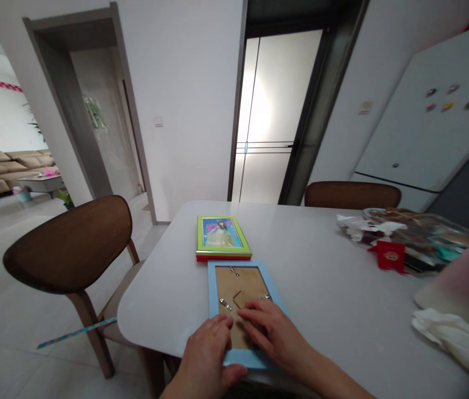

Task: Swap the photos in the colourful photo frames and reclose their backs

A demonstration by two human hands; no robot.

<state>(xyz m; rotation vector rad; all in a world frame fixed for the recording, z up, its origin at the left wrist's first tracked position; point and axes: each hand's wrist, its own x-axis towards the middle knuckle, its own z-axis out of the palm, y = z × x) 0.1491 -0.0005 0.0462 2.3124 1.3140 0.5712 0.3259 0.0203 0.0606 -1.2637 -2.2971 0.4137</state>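
At the near edge of the table (321, 288), the left hand (209, 352) lies over the lower left corner of the blue frame (212, 288), fingers bent together and thumb apart by the bottom rail; whether it pinches the rail, I cannot tell. The right hand (270, 330) is loosely spread, palm down, fingertips on or just above the brown board (251, 280), with no pinch to be seen.

The blue frame lies back up, flat on the table. It should be light and stiff, the rails smooth enough to slide a little on the glossy top. Best hold is by the two side rails, since the board looks thin and would likely give under a hard push. The clips (225, 303) are small metal pieces that call for a fingertip or nail (they could well be stiff to turn). Any pane is hidden underneath; treat it as fragile.

Just beyond, the green frame (222, 233) lies picture up on something red (218, 258), probably another frame.
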